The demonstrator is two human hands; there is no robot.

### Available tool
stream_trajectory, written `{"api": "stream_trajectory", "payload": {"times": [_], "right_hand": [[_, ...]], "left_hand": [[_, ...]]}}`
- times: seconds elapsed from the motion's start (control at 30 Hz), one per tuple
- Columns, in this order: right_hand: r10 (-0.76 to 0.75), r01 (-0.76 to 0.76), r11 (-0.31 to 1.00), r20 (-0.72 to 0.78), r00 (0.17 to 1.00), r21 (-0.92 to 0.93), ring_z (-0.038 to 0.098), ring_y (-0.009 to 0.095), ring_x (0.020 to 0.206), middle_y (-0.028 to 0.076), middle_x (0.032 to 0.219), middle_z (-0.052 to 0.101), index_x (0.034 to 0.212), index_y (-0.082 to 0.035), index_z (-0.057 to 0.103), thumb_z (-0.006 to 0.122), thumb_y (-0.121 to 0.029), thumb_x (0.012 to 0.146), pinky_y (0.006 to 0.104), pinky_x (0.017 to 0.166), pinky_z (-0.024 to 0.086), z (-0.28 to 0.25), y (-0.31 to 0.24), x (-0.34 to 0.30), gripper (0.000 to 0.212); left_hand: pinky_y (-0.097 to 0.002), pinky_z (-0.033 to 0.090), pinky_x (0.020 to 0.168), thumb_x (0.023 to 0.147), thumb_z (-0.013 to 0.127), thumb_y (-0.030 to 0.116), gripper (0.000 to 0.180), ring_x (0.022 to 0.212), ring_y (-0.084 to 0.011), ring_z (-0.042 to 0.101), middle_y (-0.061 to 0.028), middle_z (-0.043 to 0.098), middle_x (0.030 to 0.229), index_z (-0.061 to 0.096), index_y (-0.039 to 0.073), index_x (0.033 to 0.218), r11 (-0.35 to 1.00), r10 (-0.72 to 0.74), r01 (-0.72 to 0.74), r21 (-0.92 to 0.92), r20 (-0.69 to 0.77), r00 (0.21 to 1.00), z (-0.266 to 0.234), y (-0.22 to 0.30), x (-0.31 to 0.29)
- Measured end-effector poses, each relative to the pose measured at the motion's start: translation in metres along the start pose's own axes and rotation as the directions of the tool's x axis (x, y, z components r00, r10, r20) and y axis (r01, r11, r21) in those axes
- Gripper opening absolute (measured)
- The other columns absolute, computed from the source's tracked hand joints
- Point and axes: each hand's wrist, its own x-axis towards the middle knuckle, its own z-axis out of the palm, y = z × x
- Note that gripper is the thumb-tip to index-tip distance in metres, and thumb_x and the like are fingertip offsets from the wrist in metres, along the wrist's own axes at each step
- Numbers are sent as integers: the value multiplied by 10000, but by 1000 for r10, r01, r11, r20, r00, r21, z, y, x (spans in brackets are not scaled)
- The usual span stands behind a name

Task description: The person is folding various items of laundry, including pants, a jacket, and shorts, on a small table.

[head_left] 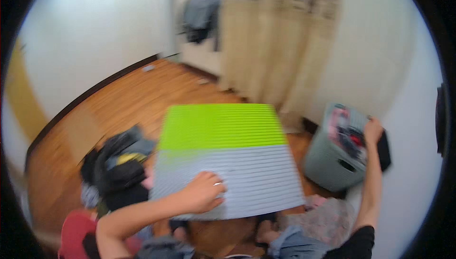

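Observation:
A ribbed board [237,171], lime green on its far part and silvery grey on its near part, stands in front of me. My left hand [205,192], with a ring on one finger, rests over the grey part with its fingers curled; what may be inside them is hidden. Off to the right, my right hand [373,131] is closed on the rim of a grey-green laundry basket [327,164]. The basket leans, with its opening tipped toward me. Inside it lie crumpled clothes [349,138] in pink, dark and red, blurred.
On the wooden floor [128,90] left of the board lies a heap of dark clothes [123,168]. A red rounded thing [76,233] is nearer me. Patterned cloth [327,221] lies at the lower right. A beige curtain [275,40] hangs behind; a white wall [418,116] borders the basket.

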Motion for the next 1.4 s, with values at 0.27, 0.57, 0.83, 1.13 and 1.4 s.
{"api": "stream_trajectory", "payload": {"times": [0.27,0.57,0.83,1.13,1.4], "right_hand": [[-859,601,444,124,497,664,476,341,875,173,886,534,877,-13,553,590,-68,695,403,768,383,13,-236,-159,194],[-993,599,110,115,31,793,366,337,1149,196,1211,416,1083,24,480,593,-204,751,410,943,318,-49,-341,-330,418],[-992,513,109,58,115,852,384,334,1125,188,1225,413,1153,9,451,571,-154,753,411,947,310,-53,-337,-345,449],[-975,493,204,133,176,845,399,341,1108,184,1215,421,1139,-7,468,572,-91,702,425,941,314,-54,-332,-343,457],[-973,510,203,116,197,836,404,338,1101,176,1208,429,1134,-16,470,568,-89,695,419,934,321,-55,-330,-342,456]], "left_hand": [[-410,412,784,739,607,272,257,907,-309,527,-138,573,878,593,60,882,906,-424,419,61,157,892,10,-5,-98],[-389,470,728,666,550,175,287,842,-336,600,-236,603,914,635,-43,832,312,-950,945,99,62,307,-57,-171,-181],[-424,401,902,714,657,283,534,1147,-275,456,-75,482,1246,510,101,1194,-387,-814,922,-16,475,-333,66,-289,-274],[-594,282,922,637,722,239,947,1212,-521,200,-241,96,1397,135,168,1375,-325,-920,909,260,-309,-241,211,-169,-279],[-454,446,766,746,590,171,288,927,-376,522,-159,512,1017,479,86,997,-321,-869,933,-163,-341,-359,150,-195,-277]]}}
